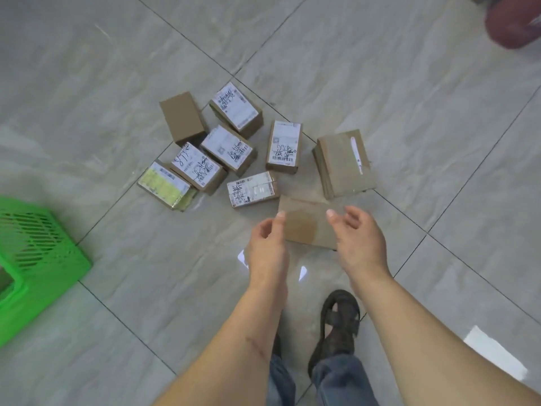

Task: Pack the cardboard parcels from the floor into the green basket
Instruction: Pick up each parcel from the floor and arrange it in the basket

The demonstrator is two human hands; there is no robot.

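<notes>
Several cardboard parcels lie scattered on the tiled floor. Nearest to me is a plain brown parcel point(307, 222). My left hand point(268, 244) is at its left edge and my right hand point(358, 238) at its right edge, both with fingers apart; neither clasps the parcel. Behind it lie a small labelled parcel point(252, 189), a bigger taped brown parcel point(345, 162), an upright labelled parcel point(284, 146) and a cluster of labelled parcels point(205, 148). The green basket point(44, 259) stands at the left edge of the view, partly cut off.
My black sandal point(339, 323) and jeans leg are just below my hands. A dark red object point(512, 22) sits at the top right corner. Grey glossy floor tiles point(409, 83) surround the parcels.
</notes>
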